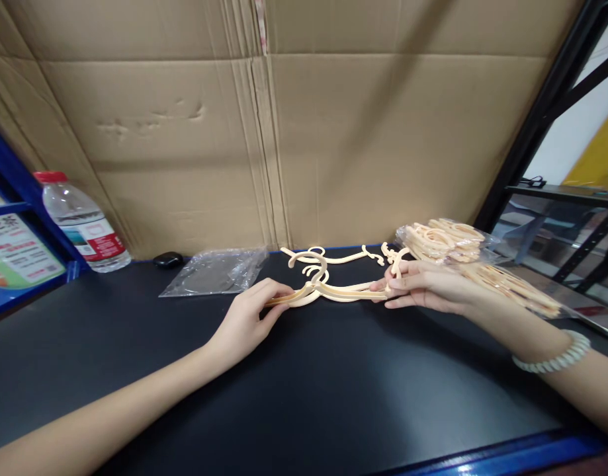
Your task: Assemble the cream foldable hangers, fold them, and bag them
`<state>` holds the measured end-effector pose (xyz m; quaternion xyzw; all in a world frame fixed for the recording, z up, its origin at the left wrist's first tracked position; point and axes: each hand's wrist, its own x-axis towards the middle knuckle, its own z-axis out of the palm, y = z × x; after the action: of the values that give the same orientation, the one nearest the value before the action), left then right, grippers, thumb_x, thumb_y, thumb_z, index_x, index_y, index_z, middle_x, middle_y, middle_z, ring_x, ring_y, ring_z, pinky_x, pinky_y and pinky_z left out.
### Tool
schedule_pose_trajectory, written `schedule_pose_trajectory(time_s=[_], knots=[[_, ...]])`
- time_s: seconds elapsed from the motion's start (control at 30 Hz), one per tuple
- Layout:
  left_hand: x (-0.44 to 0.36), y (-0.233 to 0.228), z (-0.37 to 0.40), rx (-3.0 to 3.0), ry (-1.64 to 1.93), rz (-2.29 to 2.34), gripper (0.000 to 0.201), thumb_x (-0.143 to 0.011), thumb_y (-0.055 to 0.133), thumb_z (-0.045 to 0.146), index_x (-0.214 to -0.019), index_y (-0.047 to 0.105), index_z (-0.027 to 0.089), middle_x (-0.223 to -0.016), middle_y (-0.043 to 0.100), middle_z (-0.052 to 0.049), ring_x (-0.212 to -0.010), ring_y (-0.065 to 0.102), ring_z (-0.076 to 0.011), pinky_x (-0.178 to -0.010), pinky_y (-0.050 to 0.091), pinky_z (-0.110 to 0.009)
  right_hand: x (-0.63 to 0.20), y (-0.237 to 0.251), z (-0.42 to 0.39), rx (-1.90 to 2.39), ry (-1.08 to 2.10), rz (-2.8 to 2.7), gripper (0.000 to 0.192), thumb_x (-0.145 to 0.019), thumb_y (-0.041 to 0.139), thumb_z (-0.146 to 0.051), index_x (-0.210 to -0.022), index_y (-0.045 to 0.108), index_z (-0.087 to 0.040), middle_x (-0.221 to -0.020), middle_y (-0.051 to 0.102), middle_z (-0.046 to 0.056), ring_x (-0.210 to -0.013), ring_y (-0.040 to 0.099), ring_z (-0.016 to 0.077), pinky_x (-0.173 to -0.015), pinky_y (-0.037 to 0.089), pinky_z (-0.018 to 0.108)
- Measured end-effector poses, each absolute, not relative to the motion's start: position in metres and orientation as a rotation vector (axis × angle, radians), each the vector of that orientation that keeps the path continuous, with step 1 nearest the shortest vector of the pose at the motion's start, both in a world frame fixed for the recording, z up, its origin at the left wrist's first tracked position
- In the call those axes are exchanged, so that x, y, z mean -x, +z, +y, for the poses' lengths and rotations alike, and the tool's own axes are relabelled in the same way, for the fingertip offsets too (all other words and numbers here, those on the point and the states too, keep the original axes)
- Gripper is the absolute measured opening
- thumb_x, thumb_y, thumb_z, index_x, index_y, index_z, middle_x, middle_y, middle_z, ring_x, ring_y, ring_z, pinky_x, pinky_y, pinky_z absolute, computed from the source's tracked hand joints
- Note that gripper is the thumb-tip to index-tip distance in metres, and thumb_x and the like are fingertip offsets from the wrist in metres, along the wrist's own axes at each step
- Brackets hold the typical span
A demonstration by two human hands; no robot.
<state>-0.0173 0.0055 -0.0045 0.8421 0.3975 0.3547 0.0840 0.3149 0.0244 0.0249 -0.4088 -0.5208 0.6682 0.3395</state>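
A cream plastic hanger point(350, 295) is held low over the black table, its hook upward. My left hand point(249, 312) pinches the hanger's left arm between thumb and fingers. At its right end, my right hand point(427, 285) has its fingers closed round the arm's tip and a small curved cream piece point(397, 262). Whether that piece is joined to the hanger I cannot tell. Another cream hanger lies right behind or under the held one, partly hidden. Farther back rests a further hanger point(343, 258), with small curved cream pieces point(387, 251) near its right end.
Clear plastic bags of cream hanger parts point(442, 239) lie at the right. A flat clear bag point(214, 271), a black object point(168, 260) and a red-capped water bottle point(90, 228) are on the left. Cardboard point(333, 145) stands along the table's back edge.
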Motion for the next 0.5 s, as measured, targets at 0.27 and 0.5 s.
schedule_pose_trajectory(time_s=[0.27,0.5], knots=[[0.017,-0.0023,0.0046,-2.605,1.088,1.16,0.013,-0.09,0.051,0.022,-0.098,0.061,0.021,-0.094,0.065,-0.005,-0.086,0.062,-0.0181,-0.076,0.053,-0.031,-0.3109,0.0238,0.0235,1.109,1.772,-1.354,0.021,-0.066,0.079,-0.02,-0.071,0.059,-0.016,-0.078,0.07,0.004,-0.087,0.071,0.0239,-0.076,0.059,0.03],[0.0153,-0.0004,0.0029,-2.65,1.105,1.151,0.011,-0.089,0.052,0.02,-0.094,0.062,0.022,-0.09,0.065,-0.003,-0.082,0.063,-0.0173,-0.073,0.053,-0.029,-0.3082,0.0216,0.022,1.107,1.7,-1.409,0.022,-0.063,0.08,-0.019,-0.068,0.059,-0.016,-0.073,0.068,0.002,-0.075,0.071,0.0191,-0.079,0.06,0.032]])
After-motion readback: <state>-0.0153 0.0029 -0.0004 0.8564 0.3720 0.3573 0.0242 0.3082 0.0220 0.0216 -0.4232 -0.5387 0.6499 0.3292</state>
